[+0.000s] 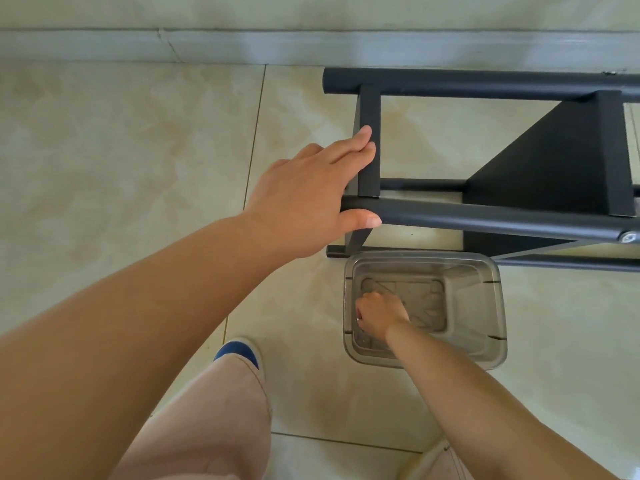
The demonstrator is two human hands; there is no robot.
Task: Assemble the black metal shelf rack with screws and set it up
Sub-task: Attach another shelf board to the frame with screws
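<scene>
The black rack (485, 216), lying on its side at two o'clock, is steadied by the left hand (311, 192), whose straight fingers are laid on a cross strut while the thumb is hooked under a tube, probably so nothing shifts. At five o'clock the right hand (379, 313) is curled inside a clear plastic tub (485, 327), seemingly pinching a small screw (359, 319); the tub is kept against the frame, presumably for reach.
</scene>
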